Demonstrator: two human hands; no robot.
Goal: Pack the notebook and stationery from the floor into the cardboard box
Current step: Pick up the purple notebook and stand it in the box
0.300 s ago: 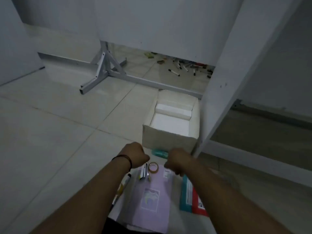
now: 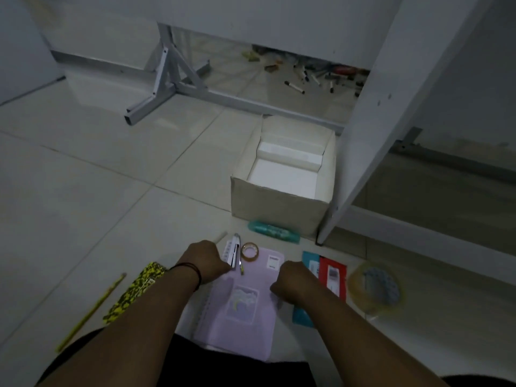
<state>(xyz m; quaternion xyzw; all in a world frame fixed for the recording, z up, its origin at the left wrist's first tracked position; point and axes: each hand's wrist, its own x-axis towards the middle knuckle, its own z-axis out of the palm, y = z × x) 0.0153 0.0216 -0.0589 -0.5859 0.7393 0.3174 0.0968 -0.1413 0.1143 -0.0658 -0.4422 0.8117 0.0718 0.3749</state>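
Both hands are curled with the knuckles up, so the fingers are hidden under them and I cannot tell the grip of either one. The left hand [image 2: 203,261] rests at the upper left corner of the notebook [image 2: 240,311], touching or almost touching a white and silver tool [image 2: 234,254] that looks like a stapler. Whether it pinches this tool or the notebook edge is not visible. The right hand [image 2: 293,280] sits on the right edge of the notebook; what it holds, if anything, is covered.

The notebook is lilac, with a spiral on its left side, and lies flat on the floor [image 2: 83,191] just before the person. Its lower end is cut off by dark clothing. A small tape roll [image 2: 249,251] lies at its top edge. To the right there is a teal packet [image 2: 310,261] and a red packet [image 2: 333,275], partly hidden by the right forearm; their labels are too small to read. Further right is a big tape roll [image 2: 375,286], blurred. A teal pouch [image 2: 273,231] lies against the front of the box [image 2: 279,202]. The box stands open, just beside a white panel [image 2: 371,121]; inside only white surfaces show.

To the left lie a yellow pencil [image 2: 92,311] and a yellow and black object [image 2: 134,291], half under the left forearm. Markers [image 2: 294,88] lie scattered far behind, too small to make out.
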